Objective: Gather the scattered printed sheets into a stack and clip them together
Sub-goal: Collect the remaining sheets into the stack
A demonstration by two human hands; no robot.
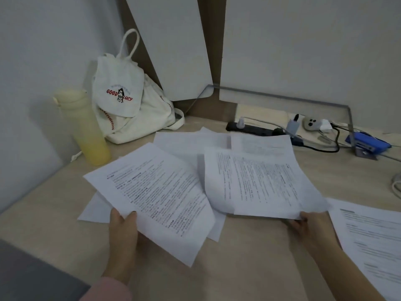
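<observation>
On beige desk (pixel 249 257) by white wall (pixel 43 51): left hand (pixel 122 233) pinches printed sheet (pixel 156 196), right hand (pixel 312 229) pinches second sheet (pixel 256 183).

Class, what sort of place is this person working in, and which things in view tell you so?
Probably a study desk, perhaps in a dorm: printed sheets spread over a pale wooden desktop, a power strip with chargers at the back, and a canvas backpack beside a water bottle.
</observation>
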